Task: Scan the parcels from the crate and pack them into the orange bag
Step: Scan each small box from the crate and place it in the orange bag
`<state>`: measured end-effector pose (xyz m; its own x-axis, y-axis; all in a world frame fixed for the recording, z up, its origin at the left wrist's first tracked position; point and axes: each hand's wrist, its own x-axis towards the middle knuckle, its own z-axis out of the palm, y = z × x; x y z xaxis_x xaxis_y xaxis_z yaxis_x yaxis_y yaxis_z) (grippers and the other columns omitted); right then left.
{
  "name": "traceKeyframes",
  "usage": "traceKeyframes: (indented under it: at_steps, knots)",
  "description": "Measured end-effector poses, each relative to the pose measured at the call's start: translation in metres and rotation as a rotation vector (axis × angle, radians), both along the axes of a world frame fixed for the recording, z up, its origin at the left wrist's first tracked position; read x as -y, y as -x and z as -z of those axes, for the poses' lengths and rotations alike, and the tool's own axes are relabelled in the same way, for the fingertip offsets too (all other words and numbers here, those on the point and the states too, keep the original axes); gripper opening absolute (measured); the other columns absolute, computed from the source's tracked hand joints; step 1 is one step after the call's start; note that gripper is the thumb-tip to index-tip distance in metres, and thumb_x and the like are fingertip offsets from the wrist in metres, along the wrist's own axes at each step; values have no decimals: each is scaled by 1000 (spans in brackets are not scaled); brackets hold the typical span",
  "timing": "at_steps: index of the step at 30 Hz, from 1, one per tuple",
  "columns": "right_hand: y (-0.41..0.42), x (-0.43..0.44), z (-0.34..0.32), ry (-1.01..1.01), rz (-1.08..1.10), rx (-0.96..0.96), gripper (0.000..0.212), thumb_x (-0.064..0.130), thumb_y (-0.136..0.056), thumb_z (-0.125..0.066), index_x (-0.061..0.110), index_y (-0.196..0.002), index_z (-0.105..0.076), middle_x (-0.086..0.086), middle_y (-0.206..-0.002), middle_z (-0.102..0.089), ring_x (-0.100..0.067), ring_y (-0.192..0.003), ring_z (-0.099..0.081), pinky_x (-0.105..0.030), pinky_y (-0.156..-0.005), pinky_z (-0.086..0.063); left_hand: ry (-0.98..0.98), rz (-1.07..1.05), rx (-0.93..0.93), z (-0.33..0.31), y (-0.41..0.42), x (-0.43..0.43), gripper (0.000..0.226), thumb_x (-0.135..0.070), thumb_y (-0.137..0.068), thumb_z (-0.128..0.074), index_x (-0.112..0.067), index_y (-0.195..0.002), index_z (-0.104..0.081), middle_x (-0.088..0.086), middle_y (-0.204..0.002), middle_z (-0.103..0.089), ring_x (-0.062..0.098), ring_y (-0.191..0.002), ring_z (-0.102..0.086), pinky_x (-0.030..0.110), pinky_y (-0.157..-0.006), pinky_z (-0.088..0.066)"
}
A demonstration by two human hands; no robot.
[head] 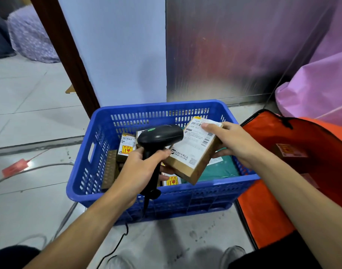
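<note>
- Currently the parcel [193, 150] is up in the air over the right half of the crate [185, 200], tilted, near end lower.
- Right hand [236, 144] grips it from the right: thumb [209, 128] on top across the label, fingers curled underneath.
- Parcel look: flat brown cardboard box; a white shipping label covers most of the top face, with barcodes at the far end and right edge and a QR code near the low corner.
- Left hand [139, 169] is wrapped round the handle of the black scanner [160, 135]. The head points right at the label and overlaps the parcel's left edge in view; can't tell if they touch.
- Scanner cable [115, 247] hangs from the handle, down the crate's near wall and onto the floor.
- Crate is blue slotted plastic, on the floor. Inside: a teal mailer [222, 167] directly below the parcel, a small box [126, 146] with a yellow sticker at the left, another stickered box [172, 179] by the near wall, and a cardboard strip [110, 169] along the left wall.
- Hands and scanner hide the crate's middle.
- Orange bag [263, 216] lies open just right of the crate, touching it; one box [290, 150] already inside.
- Behind: metal panel [234, 49] and a pink sheet [317, 90] at the far right.
- Left of the crate on the floor: a grey cable [40, 168] and a red tag [14, 167].
</note>
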<state>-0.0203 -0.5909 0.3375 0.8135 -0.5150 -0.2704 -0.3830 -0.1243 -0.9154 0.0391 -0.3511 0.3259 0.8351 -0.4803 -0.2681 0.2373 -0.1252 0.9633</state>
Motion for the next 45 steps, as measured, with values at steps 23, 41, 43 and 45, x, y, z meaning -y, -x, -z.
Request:
traceKeyframes:
  at_steps: [23, 41, 43, 45]
  knots:
    - [-3, -10, 30, 352, 11, -211, 61, 31, -85, -84, 15, -121, -38, -3, -122, -65, -25, -108, -66, -49, -94, -57, -50, -85, 57, 0, -3, -4, 25, -30, -97, -66, -6, -97, -68, 9, -57, -57, 17, -51, -55, 27, -56, -46]
    - [-1, -2, 30, 321, 34, -219, 60, 28, -87, -83, 14, -122, -37, -2, -121, -64, -24, -108, -66, -44, -94, -56, -52, -49, 50, -6, -1, -6, 17, -14, -92, -64, -7, -77, -61, 15, -56, -50, 22, -50, -45, 28, -49, -44]
    - [-1, -3, 30, 321, 29, -221, 60, 28, -86, -83, 14, -123, -37, -2, -121, -65, -25, -108, -67, -44, -94, -56, -49, -39, 50, -6, -1, -7, 17, -14, -92, -64, -7, -76, -61, 15, -57, -50, 22, -51, -45, 29, -50, -44]
    - [-2, -3, 31, 322, 25, -225, 60, 28, -87, -83, 13, -122, -37, -3, -121, -65, -25, -108, -66, -45, -94, -56, -48, -33, 50, -5, -2, -7, 17, -14, -92, -64, -7, -77, -61, 15, -57, -50, 22, -52, -45, 29, -51, -45]
